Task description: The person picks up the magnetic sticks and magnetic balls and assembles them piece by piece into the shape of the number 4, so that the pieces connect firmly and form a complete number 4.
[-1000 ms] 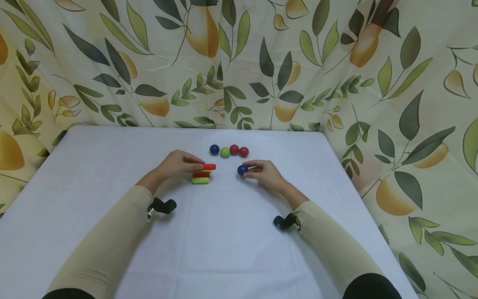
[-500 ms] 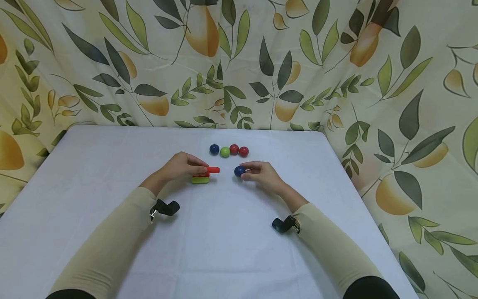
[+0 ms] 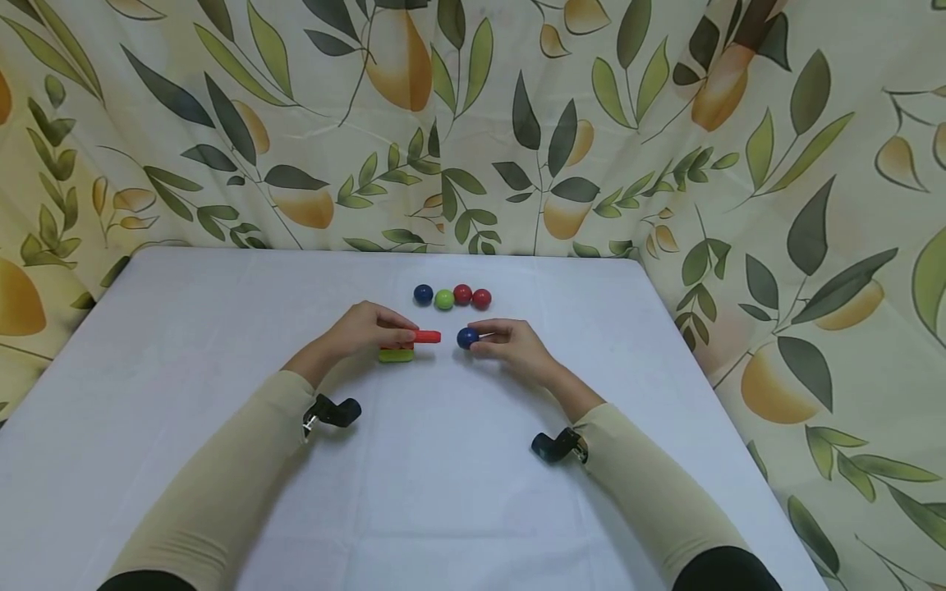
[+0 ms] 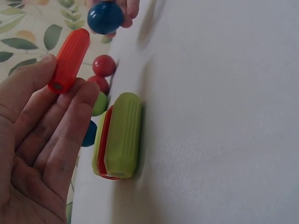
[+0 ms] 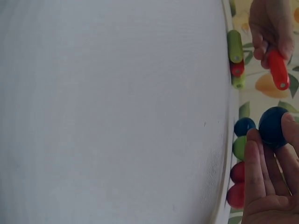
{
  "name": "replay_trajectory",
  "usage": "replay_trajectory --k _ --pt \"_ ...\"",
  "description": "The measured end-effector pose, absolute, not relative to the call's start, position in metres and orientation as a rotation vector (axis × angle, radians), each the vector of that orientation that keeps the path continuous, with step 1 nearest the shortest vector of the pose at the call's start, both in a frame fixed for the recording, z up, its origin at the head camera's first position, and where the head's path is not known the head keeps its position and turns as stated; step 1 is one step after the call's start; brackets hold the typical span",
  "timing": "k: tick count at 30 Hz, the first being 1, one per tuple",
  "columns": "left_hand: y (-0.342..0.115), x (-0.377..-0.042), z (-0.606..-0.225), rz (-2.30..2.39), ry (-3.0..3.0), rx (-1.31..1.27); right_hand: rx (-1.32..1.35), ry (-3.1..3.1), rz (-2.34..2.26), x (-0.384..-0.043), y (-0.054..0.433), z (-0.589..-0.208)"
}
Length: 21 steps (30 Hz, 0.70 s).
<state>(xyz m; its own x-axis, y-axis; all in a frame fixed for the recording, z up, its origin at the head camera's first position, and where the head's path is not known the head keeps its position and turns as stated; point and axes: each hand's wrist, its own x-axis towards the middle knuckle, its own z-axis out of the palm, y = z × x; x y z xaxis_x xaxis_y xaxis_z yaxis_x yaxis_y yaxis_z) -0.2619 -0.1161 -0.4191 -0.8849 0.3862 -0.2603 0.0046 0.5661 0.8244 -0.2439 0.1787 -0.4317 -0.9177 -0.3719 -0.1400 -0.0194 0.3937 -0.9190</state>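
Note:
My left hand (image 3: 365, 328) pinches a red ribbed plastic rod (image 3: 428, 336) between thumb and fingers. Its free end points right; a small metal dot shows on an end in the left wrist view. Facing it, a glossy blue ball (image 3: 467, 338) is held in my right hand (image 3: 517, 341) by thumb and fingertips. A narrow gap separates rod tip and ball. Under and beside my left hand lie two green rods with a red rod (image 4: 106, 140) between them; the nearer green rod (image 4: 125, 135) shows best in the left wrist view. In the head view my left hand partly hides these rods.
Behind the hands, a row of balls lies on the white-covered table (image 3: 443, 476): a blue ball (image 3: 423, 295), a green ball (image 3: 444, 300) and two red balls (image 3: 482, 299). A leaf-and-fruit patterned cloth (image 3: 473, 123) hangs beyond the table's far edge.
My left hand has carried the red rod right and slightly toward me. My right hand has brought the blue ball left, so the gap between them has narrowed. The row of balls stays put.

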Motion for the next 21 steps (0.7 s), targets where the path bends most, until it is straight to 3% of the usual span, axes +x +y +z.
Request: replay_trajectory --k 21 --pt "-0.1071 -0.2598 -0.4183 1.302 2.37 0.349 -0.313 2.283 -1.588 -0.2395 0.1701 -0.4302"
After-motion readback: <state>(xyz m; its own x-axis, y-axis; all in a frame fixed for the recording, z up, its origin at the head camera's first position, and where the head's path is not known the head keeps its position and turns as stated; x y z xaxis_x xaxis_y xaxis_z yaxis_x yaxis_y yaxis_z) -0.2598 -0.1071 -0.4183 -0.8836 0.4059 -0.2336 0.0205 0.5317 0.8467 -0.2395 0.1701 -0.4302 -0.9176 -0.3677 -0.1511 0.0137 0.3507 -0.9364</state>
